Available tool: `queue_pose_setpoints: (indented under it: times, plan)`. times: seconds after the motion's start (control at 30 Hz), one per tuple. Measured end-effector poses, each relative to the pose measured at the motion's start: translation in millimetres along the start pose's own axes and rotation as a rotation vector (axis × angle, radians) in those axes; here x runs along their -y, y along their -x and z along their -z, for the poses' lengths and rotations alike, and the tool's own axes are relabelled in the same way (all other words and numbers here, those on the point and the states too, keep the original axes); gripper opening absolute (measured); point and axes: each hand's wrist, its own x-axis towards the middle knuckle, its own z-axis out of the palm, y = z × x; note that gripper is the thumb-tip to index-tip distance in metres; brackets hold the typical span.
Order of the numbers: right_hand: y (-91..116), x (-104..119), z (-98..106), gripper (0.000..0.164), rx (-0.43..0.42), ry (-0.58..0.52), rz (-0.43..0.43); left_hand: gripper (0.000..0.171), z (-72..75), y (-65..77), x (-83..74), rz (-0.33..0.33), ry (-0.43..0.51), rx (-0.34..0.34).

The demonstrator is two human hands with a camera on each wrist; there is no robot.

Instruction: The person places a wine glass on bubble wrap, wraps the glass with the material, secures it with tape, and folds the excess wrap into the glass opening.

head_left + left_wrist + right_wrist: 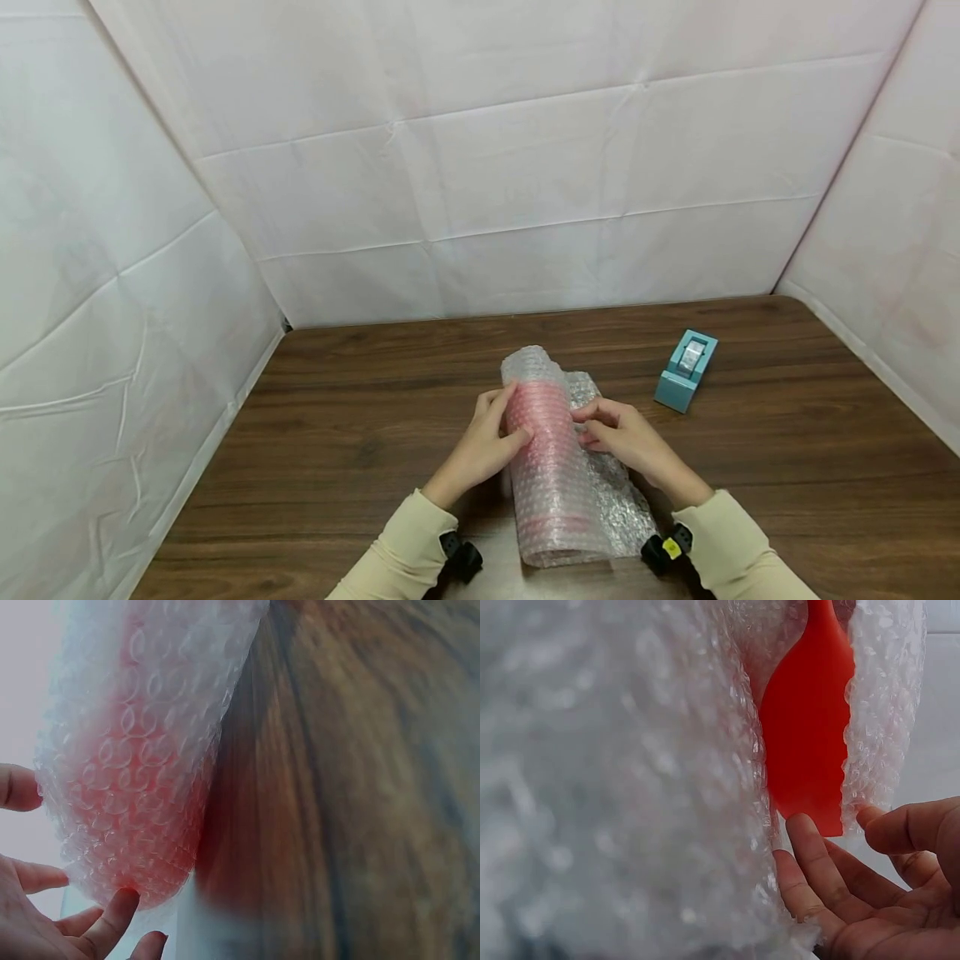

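A sheet of bubble wrap (pixel 547 508) lies rolled around a red utensil, its colour showing through the layers. Inside the open side of the roll, the right wrist view shows the utensil as a red spatula (pixel 810 727) with a broad head and narrow neck. My left hand (pixel 483 446) rests spread on the roll's left side; in the left wrist view its fingertips (pixel 120 907) press lightly against the bubbles. With bent fingers and thumb, my right hand (pixel 622 433) pinches the wrap's edge on the right side. Its fingertips (pixel 804 829) reach in close to the spatula head.
A teal tape dispenser (pixel 684 371) with a clear roll stands at the right rear of the dark wooden table (pixel 360 417). The wrap's loose flap (pixel 622 508) spreads right, under the right wrist. White cloth walls (pixel 510 167) enclose the back and sides.
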Motion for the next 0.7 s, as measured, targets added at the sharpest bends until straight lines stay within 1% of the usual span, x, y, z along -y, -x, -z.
queue_pose_setpoints:
  times: [0.13, 0.33, 0.43, 0.7]
  plan:
    - [1.2, 1.9, 1.4, 0.025, 0.009, -0.009, -0.007, 0.074, -0.5, -0.3, -0.7, 0.002, -0.004, 0.003]
    - [2.3, 1.9, 2.6, 0.026, 0.018, -0.025, -0.019, 0.08, -0.6, -0.9, -3.3, 0.065, -0.011, -0.008]
    - [2.3, 0.6, 3.0, 0.026, 0.023, -0.023, -0.023, 0.083, -0.8, -1.0, -4.3, 0.086, -0.021, -0.007]
    - [3.2, -0.1, 2.8, 0.026, 0.028, -0.015, -0.038, 0.084, -3.4, -2.1, -6.6, 0.096, -0.017, 0.006]
